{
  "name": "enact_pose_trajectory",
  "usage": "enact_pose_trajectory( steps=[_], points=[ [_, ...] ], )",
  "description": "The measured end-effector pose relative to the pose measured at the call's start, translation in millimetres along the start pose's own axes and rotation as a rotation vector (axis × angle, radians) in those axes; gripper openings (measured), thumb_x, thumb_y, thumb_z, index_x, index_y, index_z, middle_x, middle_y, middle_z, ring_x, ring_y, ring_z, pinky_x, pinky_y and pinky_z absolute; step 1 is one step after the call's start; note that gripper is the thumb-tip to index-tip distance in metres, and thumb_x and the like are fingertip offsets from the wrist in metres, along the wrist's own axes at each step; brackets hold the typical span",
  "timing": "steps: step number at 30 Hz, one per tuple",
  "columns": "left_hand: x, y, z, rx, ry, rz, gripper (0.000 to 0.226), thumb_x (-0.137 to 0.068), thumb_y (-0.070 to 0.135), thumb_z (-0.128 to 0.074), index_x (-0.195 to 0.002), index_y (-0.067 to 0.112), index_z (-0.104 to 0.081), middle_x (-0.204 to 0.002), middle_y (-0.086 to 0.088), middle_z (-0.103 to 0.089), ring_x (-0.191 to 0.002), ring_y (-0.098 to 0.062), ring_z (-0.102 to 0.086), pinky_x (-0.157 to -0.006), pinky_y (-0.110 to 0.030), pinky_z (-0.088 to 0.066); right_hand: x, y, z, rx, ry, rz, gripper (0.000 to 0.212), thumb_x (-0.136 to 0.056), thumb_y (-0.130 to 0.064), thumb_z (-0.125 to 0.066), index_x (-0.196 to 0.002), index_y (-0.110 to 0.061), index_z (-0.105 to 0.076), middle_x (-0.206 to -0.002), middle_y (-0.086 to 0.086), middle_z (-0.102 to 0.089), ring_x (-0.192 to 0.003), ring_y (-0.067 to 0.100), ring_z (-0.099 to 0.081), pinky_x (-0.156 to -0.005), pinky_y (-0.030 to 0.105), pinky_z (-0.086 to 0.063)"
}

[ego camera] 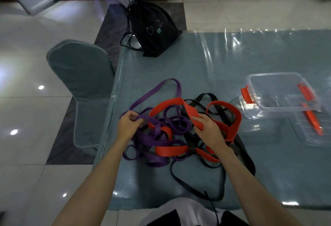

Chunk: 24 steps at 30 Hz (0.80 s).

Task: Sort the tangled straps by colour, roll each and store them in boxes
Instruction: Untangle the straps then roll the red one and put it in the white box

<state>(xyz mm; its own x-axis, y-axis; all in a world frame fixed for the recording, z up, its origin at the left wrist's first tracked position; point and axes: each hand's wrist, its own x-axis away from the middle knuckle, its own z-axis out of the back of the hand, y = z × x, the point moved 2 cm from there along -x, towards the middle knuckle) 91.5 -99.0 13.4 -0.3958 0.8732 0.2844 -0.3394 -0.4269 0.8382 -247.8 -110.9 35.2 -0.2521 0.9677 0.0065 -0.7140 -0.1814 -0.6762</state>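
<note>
— How far along are you?

— Barely begun. My left hand (129, 125) pinches a purple strap (157, 142), my right hand (207, 129) grips a red strap (180, 103); everything sits knotted with the black strap (222, 116) on the surface (268, 172). Nothing rolled; the boxes (279, 93) at right hold no straps.

— Anything unclear?

— How many straps there are. The far-right box is cut off.

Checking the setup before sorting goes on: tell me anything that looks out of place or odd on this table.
One black strap trails off the near table edge toward the person's lap. The purple straps, red straps and black ones lie knotted together; the clear boxes hold none yet. Nothing looks damaged.
</note>
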Motion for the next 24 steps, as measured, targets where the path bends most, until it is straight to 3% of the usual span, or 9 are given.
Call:
enact_pose_trajectory(
  steps=[2, 5, 9, 12, 14, 16, 19, 22, 24],
  points=[
    [1.4, 11.3, -0.6, -0.039, -0.056, 0.075, 0.039, -0.067, 0.05, -0.081, -0.072, 0.02, -0.056, -0.063, 0.0, -0.07, -0.068, -0.027, -0.075, -0.063, -0.042, -0.054, 4.1, -4.8, -1.2, -0.003, -0.007, 0.018, 0.046, -0.094, -0.003, -0.068, -0.138, -0.016, -0.066, -0.148, 0.001, -0.057, -0.13, 0.019, -0.059, -0.103, 0.027, -0.048],
    [11.9, 30.3, -8.5, -0.217, -0.213, 0.18, 0.051, -0.084, 0.062, -0.073, -0.072, 0.016, -0.05, -0.066, -0.002, -0.063, -0.064, -0.022, -0.065, -0.058, -0.032, -0.048, 8.1, -10.0, -3.7, -0.033, -0.006, 0.042, 0.047, -0.094, -0.003, -0.067, -0.139, -0.015, -0.064, -0.149, 0.0, -0.056, -0.132, 0.016, -0.056, -0.105, 0.025, -0.045],
    [24.4, 46.0, -22.3, 0.131, -0.286, 0.359, 0.03, -0.09, 0.026, -0.079, -0.099, 0.008, -0.058, -0.109, -0.02, -0.075, -0.095, -0.032, -0.075, -0.079, -0.046, -0.065, 11.2, -11.9, -8.2, -0.102, -0.005, 0.021, 0.047, -0.096, -0.004, -0.066, -0.141, -0.016, -0.063, -0.149, -0.005, -0.054, -0.132, 0.005, -0.051, -0.106, 0.014, -0.039],
    [37.0, 52.1, -38.4, 0.339, -0.341, 0.38, 0.047, -0.089, 0.008, -0.079, -0.125, 0.006, -0.05, -0.123, -0.016, -0.069, -0.115, -0.031, -0.071, -0.089, -0.043, -0.064, 11.7, -11.3, -11.8, -0.143, 0.006, 0.006, 0.044, -0.098, -0.009, -0.067, -0.141, -0.017, -0.063, -0.148, -0.008, -0.054, -0.131, 0.004, -0.051, -0.109, 0.017, -0.041],
    [47.3, 55.6, -51.1, 0.545, -0.356, 0.388, 0.039, -0.095, 0.008, -0.072, -0.121, 0.011, -0.043, -0.126, -0.017, -0.066, -0.112, -0.036, -0.073, -0.096, -0.043, -0.061, 10.5, -12.7, -13.9, -0.17, 0.018, -0.011, 0.043, -0.099, -0.017, -0.069, -0.141, -0.018, -0.062, -0.146, -0.008, -0.055, -0.131, 0.007, -0.052, -0.111, 0.027, -0.045],
    [55.1, 59.8, -64.9, 0.631, -0.368, 0.351, 0.021, -0.104, 0.013, -0.061, -0.112, 0.014, -0.041, -0.128, -0.018, -0.065, -0.107, -0.036, -0.075, -0.095, -0.04, -0.061, 8.2, -16.0, -15.9, -0.188, 0.018, -0.011, 0.047, -0.099, -0.028, -0.069, -0.144, -0.022, -0.059, -0.144, -0.008, -0.056, -0.132, 0.008, -0.053, -0.109, 0.028, -0.045],
    [59.0, 60.9, -80.1, 0.365, -0.39, 0.17, 0.007, -0.109, 0.011, -0.046, -0.103, 0.013, -0.049, -0.125, -0.019, -0.067, -0.103, -0.032, -0.073, -0.092, -0.043, -0.061, 2.1, -21.4, -20.7, -0.238, -0.04, 0.002, 0.053, -0.099, -0.039, -0.068, -0.149, -0.031, -0.053, -0.142, -0.009, -0.053, -0.129, 0.0, -0.049, -0.108, 0.023, -0.042],
    [58.6, 60.4, -88.8, -0.125, -0.438, -0.144, 0.021, -0.105, 0.01, -0.048, -0.116, 0.018, -0.063, -0.116, -0.008, -0.071, -0.107, -0.025, -0.068, -0.099, -0.045, -0.054, -6.4, -24.7, -30.7, -0.211, -0.131, 0.025, 0.052, -0.099, -0.043, -0.066, -0.149, -0.04, -0.052, -0.137, -0.009, -0.048, -0.125, -0.001, -0.047, -0.105, 0.024, -0.042],
    [55.8, 59.5, -94.1, -0.265, -0.475, -0.227, 0.029, -0.105, 0.008, -0.047, -0.127, 0.015, -0.064, -0.119, -0.007, -0.068, -0.11, -0.023, -0.065, -0.099, -0.039, -0.051, -13.8, -23.6, -38.9, -0.176, -0.158, 0.044, 0.047, -0.098, -0.044, -0.067, -0.144, -0.041, -0.057, -0.131, -0.007, -0.048, -0.123, 0.008, -0.055, -0.102, 0.031, -0.049]
  ],
)
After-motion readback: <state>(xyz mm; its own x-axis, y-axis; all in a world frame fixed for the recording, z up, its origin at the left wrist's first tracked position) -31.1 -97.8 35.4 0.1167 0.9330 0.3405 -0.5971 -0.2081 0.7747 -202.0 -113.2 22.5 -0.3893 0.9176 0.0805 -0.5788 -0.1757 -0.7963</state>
